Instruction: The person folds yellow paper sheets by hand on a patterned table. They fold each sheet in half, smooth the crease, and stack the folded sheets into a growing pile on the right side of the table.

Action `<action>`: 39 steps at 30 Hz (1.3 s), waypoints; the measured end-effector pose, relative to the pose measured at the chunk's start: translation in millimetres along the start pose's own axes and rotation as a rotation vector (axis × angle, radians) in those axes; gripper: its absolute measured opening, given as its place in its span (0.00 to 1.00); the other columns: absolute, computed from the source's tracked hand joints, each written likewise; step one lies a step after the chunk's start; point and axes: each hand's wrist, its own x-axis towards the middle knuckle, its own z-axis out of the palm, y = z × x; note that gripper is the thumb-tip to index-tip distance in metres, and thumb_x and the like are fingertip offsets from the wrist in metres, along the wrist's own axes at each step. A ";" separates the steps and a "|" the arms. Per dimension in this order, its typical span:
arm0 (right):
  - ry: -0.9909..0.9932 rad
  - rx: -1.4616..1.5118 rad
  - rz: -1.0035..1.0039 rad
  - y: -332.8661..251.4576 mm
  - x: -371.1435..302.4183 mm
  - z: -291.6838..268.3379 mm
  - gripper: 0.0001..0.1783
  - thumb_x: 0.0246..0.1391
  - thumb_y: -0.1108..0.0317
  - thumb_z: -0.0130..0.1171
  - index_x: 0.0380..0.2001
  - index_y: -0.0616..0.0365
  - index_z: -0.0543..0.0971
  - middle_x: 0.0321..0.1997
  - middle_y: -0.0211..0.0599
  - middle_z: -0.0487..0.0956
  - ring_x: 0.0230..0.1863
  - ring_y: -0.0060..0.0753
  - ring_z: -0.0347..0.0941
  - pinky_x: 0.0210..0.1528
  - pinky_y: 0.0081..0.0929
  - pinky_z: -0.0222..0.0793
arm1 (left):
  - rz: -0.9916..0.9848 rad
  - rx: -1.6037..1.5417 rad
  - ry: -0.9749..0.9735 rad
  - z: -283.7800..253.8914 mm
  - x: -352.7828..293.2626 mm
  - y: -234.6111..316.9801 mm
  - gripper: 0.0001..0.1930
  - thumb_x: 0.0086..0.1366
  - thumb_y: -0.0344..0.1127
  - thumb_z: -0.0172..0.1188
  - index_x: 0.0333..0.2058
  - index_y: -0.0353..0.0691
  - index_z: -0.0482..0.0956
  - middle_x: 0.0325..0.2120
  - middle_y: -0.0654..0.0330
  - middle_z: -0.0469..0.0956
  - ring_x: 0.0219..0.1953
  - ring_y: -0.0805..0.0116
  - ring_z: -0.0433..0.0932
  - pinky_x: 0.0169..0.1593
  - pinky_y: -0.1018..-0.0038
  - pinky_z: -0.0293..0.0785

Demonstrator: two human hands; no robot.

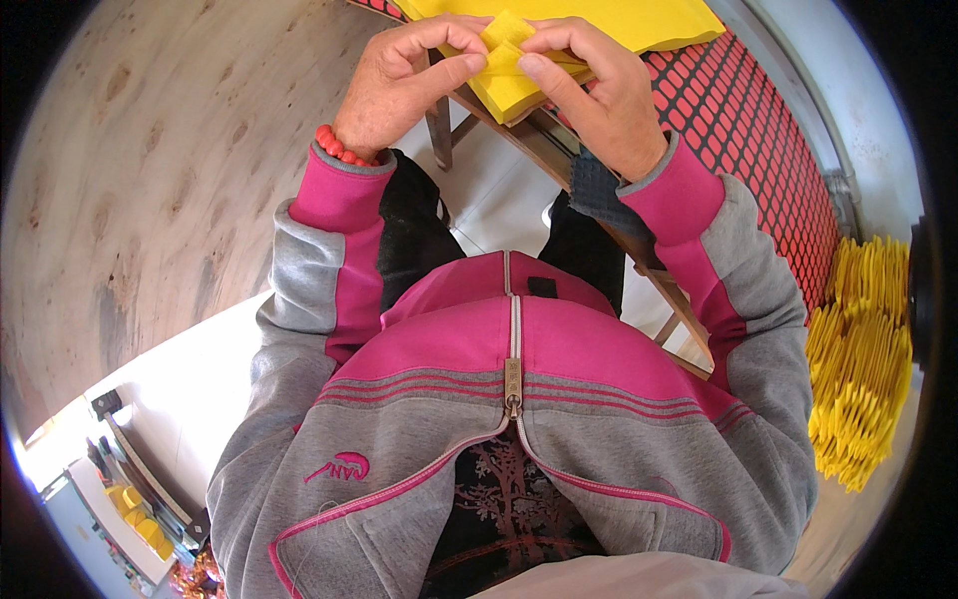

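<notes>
At the top of the view, my left hand (399,88) and my right hand (606,95) meet over a piece of folded yellow paper (506,62). My left thumb and forefinger pinch its left side. On its right side, my right thumb presses against the bent forefinger. One pointed flap stands up between the fingertips. Behind and under it lies more yellow paper (649,24), flat in a wide sheet or stack; where the held piece ends and this begins is hard to see. A red bead bracelet (342,148) circles my left wrist.
A wooden board surface (150,170) fills the left. On the right, a red and black patterned mat (743,120) covers a surface beside a wooden frame (649,255). Bundles of folded yellow paper (858,369) are piled at far right. Dark cloth (602,190) hangs near my right wrist.
</notes>
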 end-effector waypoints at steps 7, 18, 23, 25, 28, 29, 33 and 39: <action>-0.003 0.059 0.019 2.5 0.9 2.7 0.09 0.67 0.68 0.60 0.42 0.63 0.81 0.40 0.34 0.83 0.41 0.25 0.79 0.47 0.22 0.73 | 0.006 0.030 -0.006 -0.7 0.4 -0.6 0.03 0.70 0.27 0.61 0.39 0.34 0.82 0.52 0.56 0.80 0.57 0.67 0.75 0.63 0.70 0.66; 0.035 0.101 0.054 3.7 2.5 5.6 0.11 0.59 0.65 0.66 0.37 0.63 0.80 0.38 0.41 0.83 0.40 0.40 0.81 0.45 0.33 0.76 | 0.081 0.043 0.020 2.6 3.1 -4.9 0.04 0.68 0.31 0.66 0.38 0.39 0.81 0.55 0.58 0.80 0.41 0.79 0.76 0.39 0.81 0.74; 0.048 0.079 0.023 3.9 3.1 4.8 0.10 0.57 0.66 0.68 0.36 0.62 0.80 0.38 0.41 0.83 0.40 0.41 0.81 0.46 0.33 0.76 | 0.096 -0.031 0.015 6.1 2.4 -3.9 0.07 0.64 0.26 0.69 0.39 0.39 0.81 0.56 0.54 0.78 0.50 0.73 0.76 0.49 0.75 0.75; -0.010 0.069 0.070 2.6 2.4 2.7 0.09 0.60 0.67 0.68 0.37 0.60 0.80 0.44 0.39 0.82 0.44 0.31 0.79 0.49 0.27 0.74 | 0.118 -0.006 0.015 6.9 2.9 -4.1 0.09 0.62 0.25 0.70 0.40 0.39 0.82 0.57 0.53 0.78 0.53 0.71 0.75 0.53 0.74 0.74; -0.039 0.105 0.107 0.5 1.5 1.0 0.08 0.62 0.67 0.66 0.38 0.60 0.80 0.47 0.37 0.82 0.46 0.26 0.77 0.51 0.23 0.72 | 0.084 -0.007 0.022 7.8 3.2 -4.5 0.09 0.62 0.26 0.70 0.40 0.39 0.82 0.56 0.52 0.78 0.55 0.70 0.75 0.57 0.73 0.71; -0.039 0.126 0.113 0.2 1.6 1.2 0.08 0.62 0.67 0.66 0.38 0.60 0.80 0.47 0.37 0.82 0.46 0.25 0.77 0.51 0.23 0.72 | 0.096 0.012 0.027 8.0 3.2 -4.6 0.09 0.62 0.25 0.71 0.40 0.39 0.82 0.55 0.52 0.79 0.55 0.70 0.75 0.57 0.73 0.71; 0.029 0.195 0.040 2.0 3.7 3.9 0.10 0.63 0.66 0.64 0.37 0.64 0.80 0.35 0.39 0.82 0.36 0.34 0.79 0.42 0.30 0.74 | 0.121 0.069 0.036 8.4 3.0 -4.0 0.09 0.61 0.25 0.71 0.40 0.38 0.82 0.54 0.53 0.80 0.54 0.70 0.76 0.57 0.74 0.71; 0.014 0.181 0.030 3.9 4.2 3.4 0.11 0.65 0.65 0.60 0.38 0.65 0.79 0.34 0.41 0.81 0.36 0.36 0.78 0.42 0.31 0.73 | 0.133 0.128 0.036 7.1 2.9 -2.9 0.09 0.61 0.25 0.71 0.40 0.39 0.83 0.53 0.54 0.81 0.54 0.70 0.76 0.56 0.74 0.71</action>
